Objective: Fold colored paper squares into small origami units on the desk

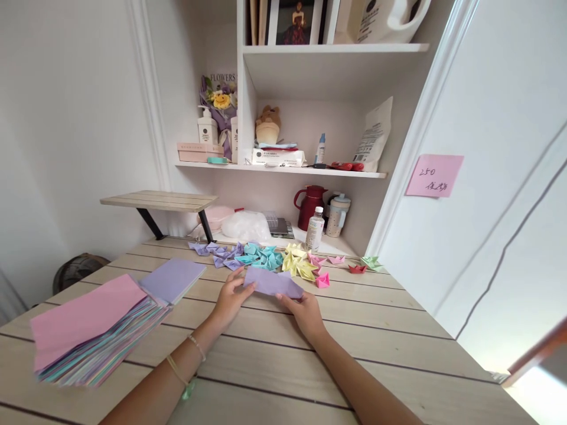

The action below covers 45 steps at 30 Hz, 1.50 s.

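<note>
The left hand (230,297) has the left end of a purple paper (271,283) pinched, thumb on the near face and fingers reaching round behind, while the right hand (305,311) grips the lower right corner the same way, fingers partly curled and mostly hidden. The paper, a wide strip, is held between them, tilted, just in front of a row of folded paper pieces lying along the back of the slatted surface (390,348): purple ones (227,255) at the left, then blue ones (261,257), yellow ones (299,265), pink ones (323,280), a red one (357,269) and a green one (371,263). Left of the hands lies a fanned stack of coloured sheets (91,321) with pink on top, beside a purple stack (173,277). A clear bottle (315,230) with a white cap stands upright behind the yellow and pink pieces
</note>
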Motion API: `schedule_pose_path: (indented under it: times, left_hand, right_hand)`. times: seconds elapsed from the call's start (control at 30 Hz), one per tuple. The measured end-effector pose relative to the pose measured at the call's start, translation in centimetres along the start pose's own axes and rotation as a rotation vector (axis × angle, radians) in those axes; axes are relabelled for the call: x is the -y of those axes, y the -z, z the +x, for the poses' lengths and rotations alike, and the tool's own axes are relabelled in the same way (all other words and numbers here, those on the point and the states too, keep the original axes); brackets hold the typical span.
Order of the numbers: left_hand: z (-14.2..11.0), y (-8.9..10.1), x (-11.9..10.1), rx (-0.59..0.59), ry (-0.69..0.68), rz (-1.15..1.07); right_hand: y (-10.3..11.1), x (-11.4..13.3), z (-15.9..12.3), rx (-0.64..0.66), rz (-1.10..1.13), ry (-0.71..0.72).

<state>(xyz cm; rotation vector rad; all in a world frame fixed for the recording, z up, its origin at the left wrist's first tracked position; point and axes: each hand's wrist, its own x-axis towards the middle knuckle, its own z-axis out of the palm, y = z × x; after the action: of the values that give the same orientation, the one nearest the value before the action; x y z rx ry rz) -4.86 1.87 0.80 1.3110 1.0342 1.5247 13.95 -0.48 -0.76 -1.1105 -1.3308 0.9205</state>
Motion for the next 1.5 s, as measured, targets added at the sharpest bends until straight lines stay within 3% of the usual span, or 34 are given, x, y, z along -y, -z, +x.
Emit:
schedule_pose_path:
  times: [0.13,0.23,0.4,0.6,0.8,1.0,1.17,1.3,1.43,1.5]
  left_hand:
    - [0.1,0.2,0.2,0.103,0.121,-0.125]
    - [-0.2,0.0,0.3,0.087,0.201,-0.268]
    - [-0.6,-0.5,0.7,0.032,0.300,-0.385]
    - [-0.1,-0.3,0.7,-0.163,0.250,-0.408]
    - [-0.5,-0.4,0.4,0.097,0.403,-0.423]
    - [-0.3,0.0,1.0,0.018,0.339,-0.355]
    - [-0.2,-0.1,0.5,0.008,0.328,-0.369]
    - [-0.8,-0.6,0.1,0.141,0.307,-0.383]
    - [-1.3,-1.0,0.4,0.279,0.337,-0.191]
    - [-1.2,-1.1,0.6,0.279,0.355,-0.127]
  right_hand:
    - [0.2,-0.3,0.3,-0.120,0.058,-0.066]
    - [0.2,-0.4,0.5,-0.153,0.143,-0.047]
    - [-0.4,-0.3,0.0,-0.038,0.293,-0.017]
    - [-1.0,-0.2,-0.6,0.103,0.173,0.023]
    - [-0.8,0.4,-1.1,0.237,-0.110,0.163]
    - [-0.8,0.8,-1.6,0.346,-0.315,0.315]
    - [-0.8,0.7,-1.0,0.243,-0.238,0.280]
    - [-0.4,0.8,-0.5,0.184,-0.115,0.235]
    - [-0.3,0.7,-0.3,0.142,-0.021,0.156]
    - [-0.4,0.7,-0.4,0.173,0.050,0.117]
